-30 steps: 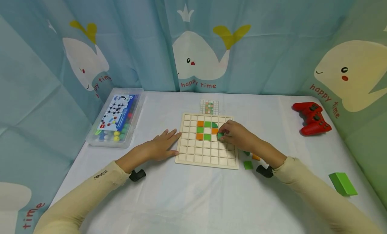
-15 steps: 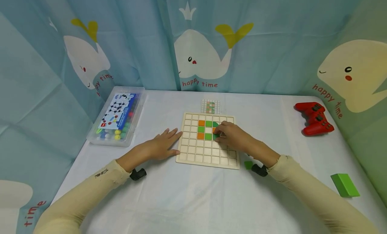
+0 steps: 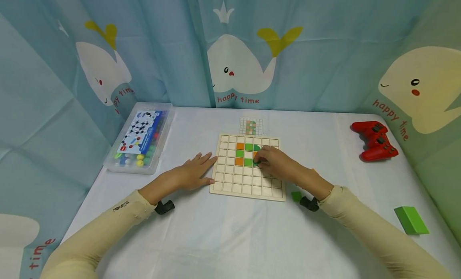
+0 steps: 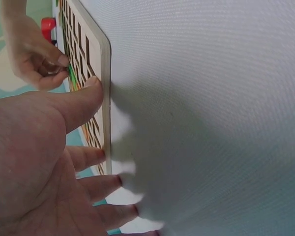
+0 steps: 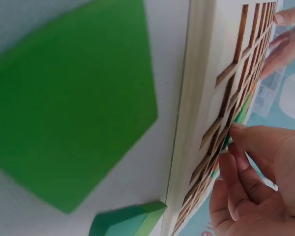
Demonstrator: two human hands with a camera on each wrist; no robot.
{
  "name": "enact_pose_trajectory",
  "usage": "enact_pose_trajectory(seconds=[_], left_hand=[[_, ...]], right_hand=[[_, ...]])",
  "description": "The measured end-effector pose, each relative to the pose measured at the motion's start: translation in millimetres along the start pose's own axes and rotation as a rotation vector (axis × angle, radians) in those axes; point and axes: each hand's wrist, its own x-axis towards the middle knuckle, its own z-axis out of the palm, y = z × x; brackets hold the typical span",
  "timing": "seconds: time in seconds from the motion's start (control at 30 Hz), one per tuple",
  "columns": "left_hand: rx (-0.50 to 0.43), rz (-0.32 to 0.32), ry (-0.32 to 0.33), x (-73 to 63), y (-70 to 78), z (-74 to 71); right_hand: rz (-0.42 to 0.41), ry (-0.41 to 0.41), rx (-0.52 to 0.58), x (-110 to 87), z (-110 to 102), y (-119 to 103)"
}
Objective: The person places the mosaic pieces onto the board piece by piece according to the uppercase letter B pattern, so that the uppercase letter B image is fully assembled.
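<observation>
A pale wooden grid board (image 3: 237,183) lies on the table, with orange and green tiles set in some of its cells. My right hand (image 3: 275,163) is over these tiles and pinches a dark green tile (image 5: 227,141) between thumb and fingertips at a cell below an orange one. That tile is mostly covered by the fingers. With fingers spread, my left hand (image 3: 194,173) touches the board's left edge; in the left wrist view its thumb (image 4: 86,98) rests on the rim. A light green square tile (image 3: 296,196) lies on the table near the right wrist.
Behind the board lies a small patterned grid card (image 3: 251,126). A clear plastic box (image 3: 138,139) of coloured balls stands at the left. On the right are a red game controller (image 3: 374,141) and a green block (image 3: 411,220). A two-tone green tile (image 5: 125,221) lies beside the board.
My right hand has moved slightly left and brought the dark green tile down into line with the bottom row of coloured tiles. The left hand keeps its place at the edge.
</observation>
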Motion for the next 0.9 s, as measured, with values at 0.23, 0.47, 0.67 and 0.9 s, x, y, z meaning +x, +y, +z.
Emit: enact_pose_trajectory(seconds=[0.23,0.47,0.67,0.9], left_hand=[[-0.001,-0.003,0.002,-0.5,0.9,-1.5],[-0.016,-0.004,0.002,-1.1,-1.7,1.5],[0.002,-0.002,0.002,-0.1,-2.2,2.0],[0.007,-0.002,-0.001,-0.1,-0.4,0.7]], right_hand=[[0.051,0.057,0.041,-13.3,-22.1,5.5],[0.227,0.141,0.086,-43.4,-47.6,27.2],[0.418,0.107,0.171,-78.4,-54.9,44.9],[0.524,0.074,0.199,-110.4,-45.8,61.4]])
